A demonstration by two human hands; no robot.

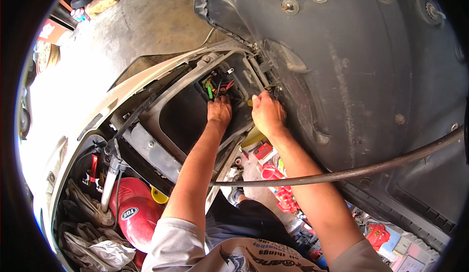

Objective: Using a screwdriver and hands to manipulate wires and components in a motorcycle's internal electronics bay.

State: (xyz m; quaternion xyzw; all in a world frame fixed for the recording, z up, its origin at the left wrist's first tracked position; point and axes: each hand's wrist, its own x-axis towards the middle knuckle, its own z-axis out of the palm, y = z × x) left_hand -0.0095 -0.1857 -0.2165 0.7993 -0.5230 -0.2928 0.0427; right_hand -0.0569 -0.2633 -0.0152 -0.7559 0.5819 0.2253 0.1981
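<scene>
My left hand (220,106) reaches into a dark compartment (173,125) under the raised lid, its fingers bent at a cluster of wires (225,85) and a green connector (210,90). What it holds is hidden. My right hand (267,113) is closed at the compartment's right edge, beside the hinge (264,71), with a small yellow piece (250,103) by its thumb. I cannot make out what is in its fingers.
The raised black underside (371,76) fills the right, with a long metal bar (342,174) crossing low. A red rounded container (137,208), rags (97,242) and a silver tube (108,194) lie lower left. Red tools and parts (286,198) sit below; concrete floor (141,18) shows beyond.
</scene>
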